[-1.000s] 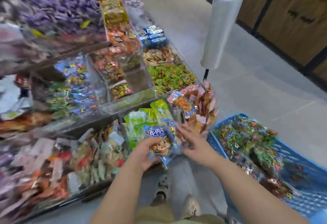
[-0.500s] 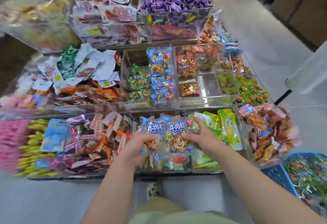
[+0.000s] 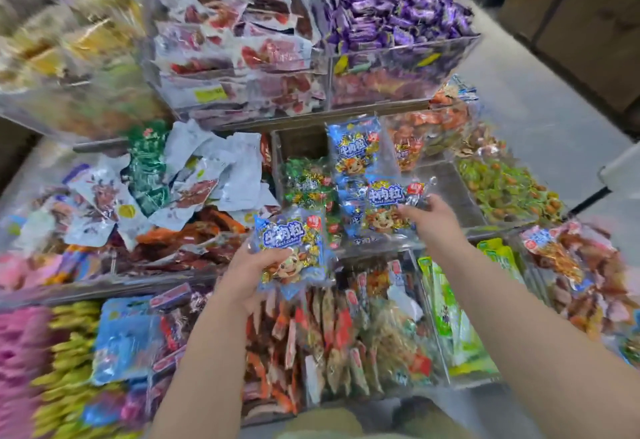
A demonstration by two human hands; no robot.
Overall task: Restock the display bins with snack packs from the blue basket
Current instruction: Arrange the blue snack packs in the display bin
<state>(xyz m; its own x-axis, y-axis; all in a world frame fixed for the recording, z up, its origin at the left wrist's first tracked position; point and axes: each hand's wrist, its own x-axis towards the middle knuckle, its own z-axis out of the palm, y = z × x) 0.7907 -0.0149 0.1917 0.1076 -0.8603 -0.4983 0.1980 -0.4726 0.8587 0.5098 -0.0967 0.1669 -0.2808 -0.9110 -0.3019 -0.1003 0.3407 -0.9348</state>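
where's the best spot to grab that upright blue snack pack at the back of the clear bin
Probably its top seam, pinched from above. The upright blue pack leans at the back of the clear bin with its top edge free, while its lower part sits behind the second blue pack held by the right hand.

A pale grey tiled floor (image 3: 540, 99) fills the upper right, with brown wooden cabinet fronts (image 3: 588, 22) in dark frames at the far corner and, at the right edge, a blurred white roll (image 3: 623, 170) above a slanting black rod (image 3: 593, 198).
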